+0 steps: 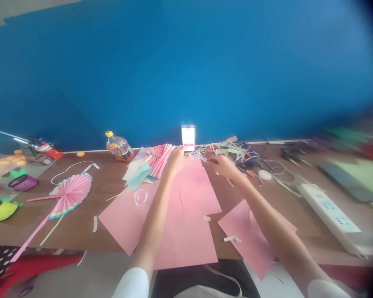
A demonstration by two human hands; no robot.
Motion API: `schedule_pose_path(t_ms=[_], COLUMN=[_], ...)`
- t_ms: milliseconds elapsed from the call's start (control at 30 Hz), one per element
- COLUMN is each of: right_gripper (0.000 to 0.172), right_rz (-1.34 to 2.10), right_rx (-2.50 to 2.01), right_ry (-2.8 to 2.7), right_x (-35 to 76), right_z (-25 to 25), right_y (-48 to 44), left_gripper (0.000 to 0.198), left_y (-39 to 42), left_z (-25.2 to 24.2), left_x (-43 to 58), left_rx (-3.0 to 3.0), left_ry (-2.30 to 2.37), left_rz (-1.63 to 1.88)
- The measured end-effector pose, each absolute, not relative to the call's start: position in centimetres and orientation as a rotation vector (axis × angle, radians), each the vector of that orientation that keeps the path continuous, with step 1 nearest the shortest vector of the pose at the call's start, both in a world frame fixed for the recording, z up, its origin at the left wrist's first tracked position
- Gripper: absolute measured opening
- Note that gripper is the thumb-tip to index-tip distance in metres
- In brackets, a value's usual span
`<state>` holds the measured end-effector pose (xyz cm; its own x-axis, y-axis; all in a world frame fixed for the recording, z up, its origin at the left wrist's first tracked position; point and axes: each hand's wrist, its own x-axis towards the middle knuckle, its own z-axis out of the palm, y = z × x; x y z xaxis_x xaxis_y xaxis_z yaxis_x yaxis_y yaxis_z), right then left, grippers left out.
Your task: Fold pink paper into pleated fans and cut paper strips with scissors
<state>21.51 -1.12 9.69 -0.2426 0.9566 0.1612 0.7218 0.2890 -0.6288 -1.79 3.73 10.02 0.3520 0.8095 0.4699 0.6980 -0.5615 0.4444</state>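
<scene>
My left hand [176, 159] reaches to the lower edge of a phone [188, 137] that stands upright against the blue wall. Its fingers stretch toward a red bar low on the lit screen; whether they touch it I cannot tell. To the right, my right hand [222, 164] hovers by a tangle of cables and strips [236, 153], fingers loosely bent, with nothing visible in them. Under my forearms lie large pink paper sheets [186, 244]. Beside my left hand is a pleated pink paper fan [161, 159], partly covered by light blue paper [139, 176].
A finished-looking pink fan [71, 192] with paper strips lies at left, near a tilted drink bottle [119, 148]. Another pink sheet [247, 231] lies under my right forearm. On the right are a white power strip [328, 215] and a dark flat object [349, 182].
</scene>
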Motion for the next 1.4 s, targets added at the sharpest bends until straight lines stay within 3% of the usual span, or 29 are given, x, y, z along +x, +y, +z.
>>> schedule_pose_path(t_ms=[100,200,700,933,1167,1400], right_gripper=[0.026,0.026,0.028,0.017,0.022,0.026], right_rz=[0.506,0.463,0.418,0.375,-0.007,-0.196], right_rx=[-1.472,-1.443,-1.463,-1.49,-1.359,-1.252], right_ry=[-2.096,-2.155,-2.149,-2.098,-2.246,-2.345], right_x=[21.4,21.3,20.5,20.1,20.1,20.1], right_z=[9.6,9.6,9.7,10.7,10.0,10.1], right_y=[-1.1,-1.2,-1.5,-2.4,-2.3,-2.6], left_gripper=[0.041,0.033,0.021,0.018,0.019,0.017], left_y=[3.2,2.6,2.7,2.4,2.4,2.2], left_z=[10.4,10.1,8.9,9.0,8.9,9.3], left_x=[-0.3,1.4,1.4,2.3,2.9,2.2], left_rx=[2.548,2.58,2.273,1.957,1.464,1.342], left_ry=[1.016,0.867,1.108,1.061,1.023,0.918], left_rz=[0.952,0.848,0.748,0.861,0.828,0.749])
